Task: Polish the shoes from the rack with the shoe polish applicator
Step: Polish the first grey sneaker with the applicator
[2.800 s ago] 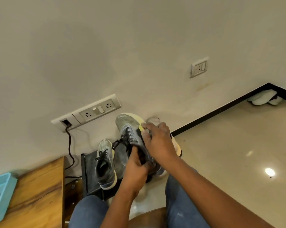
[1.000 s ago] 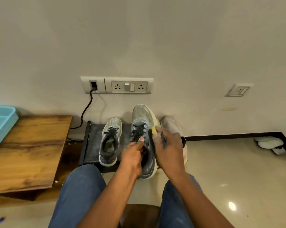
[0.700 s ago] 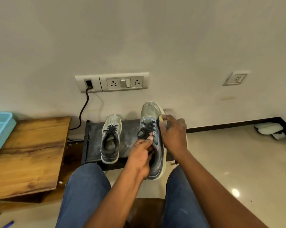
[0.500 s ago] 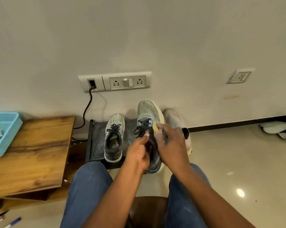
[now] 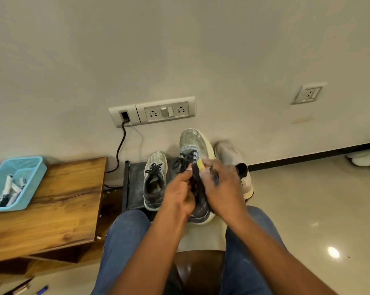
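Right now the left hand point(image 5: 180, 191) is clamped around the collar of the grey shoe point(image 5: 193, 160), holding it in the air over the knees, while the right hand point(image 5: 220, 186) pinches the yellow applicator point(image 5: 201, 163) against its side by the laces. That one-handed grip looks thin, so a hard rub could twist the shoe loose. Its mate point(image 5: 155, 180) sits on the black rack point(image 5: 135, 188) just beside, close enough to be knocked off.

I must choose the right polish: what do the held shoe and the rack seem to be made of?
Held shoe: likely knitted fabric, matte, with ribbed toe weave; pale sole looks like foam or rubber. Rack: probably dark metal, matte and dusty.
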